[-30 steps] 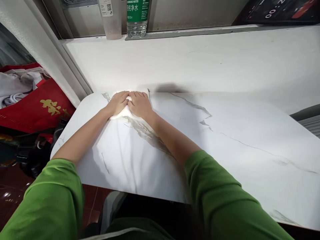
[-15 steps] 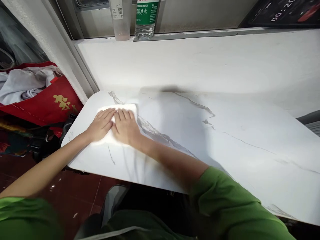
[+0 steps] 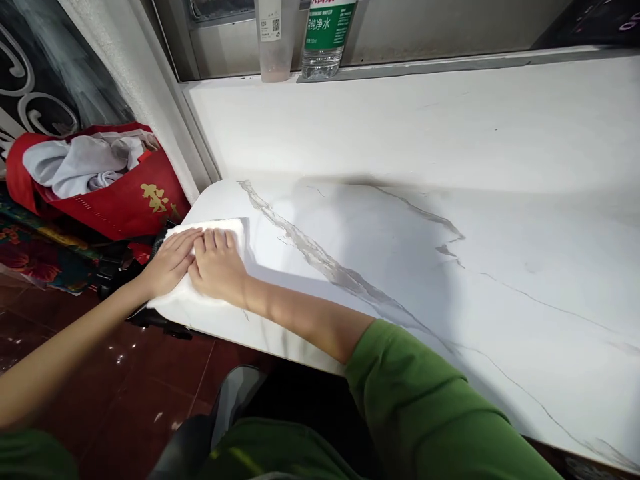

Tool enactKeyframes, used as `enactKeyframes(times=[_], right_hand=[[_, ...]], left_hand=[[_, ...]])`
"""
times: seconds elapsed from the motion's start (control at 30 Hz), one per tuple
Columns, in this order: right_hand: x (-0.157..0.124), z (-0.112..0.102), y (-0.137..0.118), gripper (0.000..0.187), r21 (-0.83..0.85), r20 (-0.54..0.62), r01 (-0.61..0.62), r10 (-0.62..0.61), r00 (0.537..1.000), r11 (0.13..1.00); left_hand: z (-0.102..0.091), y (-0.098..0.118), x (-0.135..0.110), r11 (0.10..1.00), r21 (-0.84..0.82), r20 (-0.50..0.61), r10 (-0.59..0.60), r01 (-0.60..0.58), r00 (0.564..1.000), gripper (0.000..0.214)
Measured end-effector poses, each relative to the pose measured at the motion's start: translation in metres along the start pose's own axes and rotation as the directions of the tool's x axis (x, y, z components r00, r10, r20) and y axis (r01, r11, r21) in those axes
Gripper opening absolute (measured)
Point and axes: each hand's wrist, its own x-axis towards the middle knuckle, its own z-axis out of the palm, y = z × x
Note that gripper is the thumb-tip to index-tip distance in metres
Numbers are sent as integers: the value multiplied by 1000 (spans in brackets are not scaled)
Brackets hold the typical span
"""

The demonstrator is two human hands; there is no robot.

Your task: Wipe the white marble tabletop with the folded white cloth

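A white cloth (image 3: 235,230) lies flat at the left end of the white marble-patterned table (image 3: 320,220). My left hand (image 3: 170,261) rests flat on the cloth's left part, fingers stretched out. Beside it, my right hand (image 3: 219,267) presses flat on the cloth with its fingers pointing away from me. The two hands touch or nearly touch at the fingers. Part of the cloth is hidden beneath them, and its left side reaches the table's rounded edge.
On the ledge behind the table stand a clear plastic cup (image 3: 275,53) and a water bottle with a green label (image 3: 327,40). A red bag (image 3: 135,213) with pale fabric (image 3: 83,163) inside sits left of the table, by a white curtain (image 3: 135,73). The floor is red tile (image 3: 125,387).
Both hands have slid the cloth left and a little toward me, to the table's left edge. The view has also turned left.
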Motion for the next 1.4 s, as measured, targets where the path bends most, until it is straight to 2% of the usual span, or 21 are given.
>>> enactKeyframes(times=[0.1,0.23,0.37,0.47,0.53,0.67,0.8,0.9,1.1,1.2,1.3,1.4], right_hand=[[30,10,25,46,65,22,-39,38,999,997],[69,27,72,43,103,47,-95,90,995,990],[89,40,119,43,108,3,-164,165,986,980],[93,44,145,41,125,-23,-205,209,978,971],[91,44,154,40,139,-22,-216,221,975,967],[78,40,154,42,145,-21,-209,214,977,967],[45,28,140,45,125,-16,-185,188,982,975],[6,13,122,46,94,-10,-154,156,988,983],[-85,-21,76,50,89,-32,-24,27,999,996],[-117,-32,63,52,116,-19,1,1,1000,993],[-130,-38,61,53,137,23,-7,4,1000,991],[-122,-39,69,51,150,72,-55,45,996,987]], left_hand=[[4,-13,41,1000,4,-12,-14,14,1000,54],[16,-27,109,1000,-3,-23,-3,3,1000,53],[29,-28,174,998,-22,-31,64,-65,997,51],[36,-22,204,995,-33,-39,92,-93,995,50],[38,-17,211,996,-29,-33,88,-89,996,51],[40,-4,200,998,-2,-12,68,-68,998,54],[41,17,168,997,14,-7,82,-82,997,55],[38,44,129,994,29,23,102,-102,995,56],[29,112,29,994,40,37,103,-105,994,56],[29,136,-4,993,50,21,109,-110,994,54],[30,148,-12,991,49,29,125,-126,992,55],[34,146,4,989,40,46,139,-141,989,56]])
